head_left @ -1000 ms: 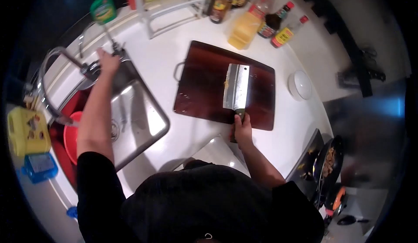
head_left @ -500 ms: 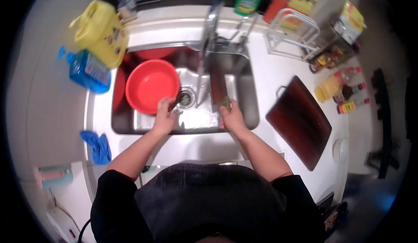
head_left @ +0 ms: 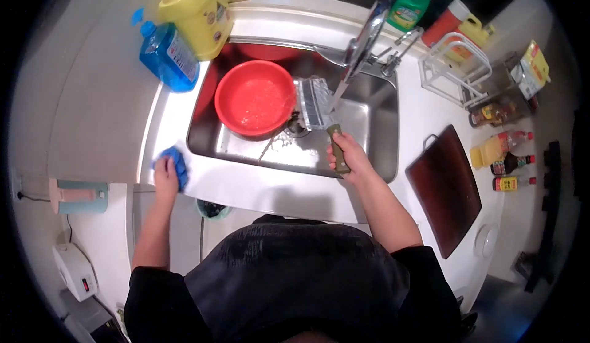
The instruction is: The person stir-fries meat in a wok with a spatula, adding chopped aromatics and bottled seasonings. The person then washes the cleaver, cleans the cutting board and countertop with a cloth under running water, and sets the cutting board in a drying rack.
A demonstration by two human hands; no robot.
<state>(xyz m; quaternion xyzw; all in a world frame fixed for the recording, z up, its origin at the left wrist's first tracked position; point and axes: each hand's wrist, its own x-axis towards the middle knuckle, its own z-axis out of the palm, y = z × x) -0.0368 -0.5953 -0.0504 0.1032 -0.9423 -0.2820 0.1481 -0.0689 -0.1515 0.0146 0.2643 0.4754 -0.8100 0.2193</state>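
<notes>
My right hand (head_left: 351, 159) is wrapped around the olive-green handle of a cleaver (head_left: 315, 102). Its broad, shiny blade points away from me over the sink (head_left: 236, 148), beside the stream from the faucet (head_left: 367, 33). On the counter left of the sink, my left hand (head_left: 164, 176) has its fingers closed on a crumpled blue cloth (head_left: 177, 163). A red basin (head_left: 255, 97) stands in the left part of the sink with some water in it. The drain (head_left: 297, 127) is partly hidden behind the blade.
Left of the sink stand a blue pump bottle (head_left: 169, 57) and a yellow jug (head_left: 200, 17). A dark brown cutting board (head_left: 445, 189) lies to the right, with several sauce bottles (head_left: 513, 163) beyond it. A white rack (head_left: 452, 66) and green spray bottle (head_left: 409, 10) stand behind.
My left hand has left the sink and taken hold of the blue cloth. My right hand has lifted and turned the cleaver, so its blade now shows broadside. The whole view has shifted.
</notes>
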